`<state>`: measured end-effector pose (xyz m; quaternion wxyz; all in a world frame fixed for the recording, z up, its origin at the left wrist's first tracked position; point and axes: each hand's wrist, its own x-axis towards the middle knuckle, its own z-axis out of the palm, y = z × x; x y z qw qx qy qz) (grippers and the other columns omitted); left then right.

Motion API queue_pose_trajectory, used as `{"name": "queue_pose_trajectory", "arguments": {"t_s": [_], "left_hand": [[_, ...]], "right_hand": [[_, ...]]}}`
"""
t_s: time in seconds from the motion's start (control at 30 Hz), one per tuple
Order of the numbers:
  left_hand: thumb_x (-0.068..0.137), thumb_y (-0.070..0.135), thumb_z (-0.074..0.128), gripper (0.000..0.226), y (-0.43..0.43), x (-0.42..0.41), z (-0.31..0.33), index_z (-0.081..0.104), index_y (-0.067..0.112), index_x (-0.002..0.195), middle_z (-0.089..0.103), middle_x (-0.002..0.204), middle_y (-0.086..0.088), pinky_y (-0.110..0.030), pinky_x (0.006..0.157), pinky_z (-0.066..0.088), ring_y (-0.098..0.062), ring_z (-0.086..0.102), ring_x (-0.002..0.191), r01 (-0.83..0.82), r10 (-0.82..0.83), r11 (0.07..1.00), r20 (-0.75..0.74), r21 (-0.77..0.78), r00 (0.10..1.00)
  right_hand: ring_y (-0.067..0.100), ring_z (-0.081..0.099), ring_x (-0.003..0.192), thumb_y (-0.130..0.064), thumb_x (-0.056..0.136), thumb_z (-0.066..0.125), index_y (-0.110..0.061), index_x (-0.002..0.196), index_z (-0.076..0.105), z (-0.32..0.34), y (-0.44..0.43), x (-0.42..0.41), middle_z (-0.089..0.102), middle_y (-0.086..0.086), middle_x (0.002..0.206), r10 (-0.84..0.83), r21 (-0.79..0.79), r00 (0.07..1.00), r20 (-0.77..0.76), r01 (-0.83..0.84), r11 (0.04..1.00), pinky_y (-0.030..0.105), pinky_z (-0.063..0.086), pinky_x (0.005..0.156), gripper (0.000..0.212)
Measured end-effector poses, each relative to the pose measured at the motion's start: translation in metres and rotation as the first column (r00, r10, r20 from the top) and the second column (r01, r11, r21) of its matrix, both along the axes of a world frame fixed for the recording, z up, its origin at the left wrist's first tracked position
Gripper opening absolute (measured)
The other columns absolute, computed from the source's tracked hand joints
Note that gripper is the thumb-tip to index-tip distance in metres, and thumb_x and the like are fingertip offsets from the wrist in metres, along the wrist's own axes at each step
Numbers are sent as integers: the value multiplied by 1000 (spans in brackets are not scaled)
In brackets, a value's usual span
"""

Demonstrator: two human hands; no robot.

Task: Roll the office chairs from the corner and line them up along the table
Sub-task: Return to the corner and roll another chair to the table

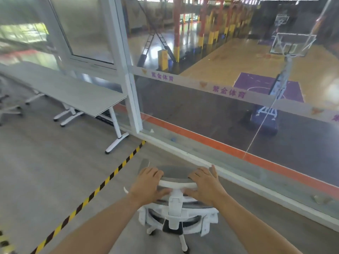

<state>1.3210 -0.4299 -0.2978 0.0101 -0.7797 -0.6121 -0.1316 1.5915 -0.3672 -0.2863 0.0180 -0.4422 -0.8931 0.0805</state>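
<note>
Now both hands, left hand (149, 182) and right hand (205, 182), grip the headrest of a white mesh office chair (176, 215) near the glass wall. It stands well apart from the long tabletop (69, 88) at far left; next, I judge, steering it leftward alongside.

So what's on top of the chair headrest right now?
The left grip and right grip, both bare hands, hold the chair headrest, each wrapped over its top edge. Its grey mesh shows between them; the parts under the palms are covered.
</note>
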Motion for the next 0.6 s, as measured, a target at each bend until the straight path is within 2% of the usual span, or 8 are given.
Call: {"name": "queue_pose_trajectory", "arguments": {"t_s": [0.1, 0.27, 0.43, 0.6], "left_hand": [[86, 87, 33, 70, -19, -38, 3, 55, 26, 112, 57, 107, 8, -35, 96, 41, -16, 49, 101, -144, 143, 989, -41, -20, 989], [83, 86, 32, 71, -39, -112, 13, 42, 34, 131, 49, 131, 8, -39, 110, 30, -22, 40, 123, -368, 347, 902, -126, -226, 929], [85, 79, 40, 65, -48, -194, 20, 41, 36, 133, 48, 132, 5, -41, 114, 26, -23, 38, 128, -476, 467, 833, -102, -282, 878], [74, 89, 25, 79, -50, -292, 24, 44, 35, 128, 50, 127, 5, -41, 111, 28, -25, 40, 124, -535, 539, 798, -71, -275, 840]], "right_hand": [[17, 21, 147, -101, 72, 13, -38, 136, 53, 4, 12, -54, 49, -17, 143, 54, -48, 998, -9, -55, 997, 63, -13, 117, 99], [18, 13, 151, -103, 69, 10, -40, 136, 53, 10, 29, -149, 45, -19, 148, 197, -82, 980, 13, -196, 977, 64, -18, 114, 101], [18, 9, 153, -103, 68, 11, -38, 135, 54, 10, 46, -249, 45, -14, 149, 313, -105, 950, -1, -312, 944, 66, -18, 114, 102], [19, 14, 152, -101, 71, 15, -37, 136, 53, 14, 61, -361, 44, -12, 149, 392, -87, 919, 33, -388, 917, 64, -10, 118, 99]]}}
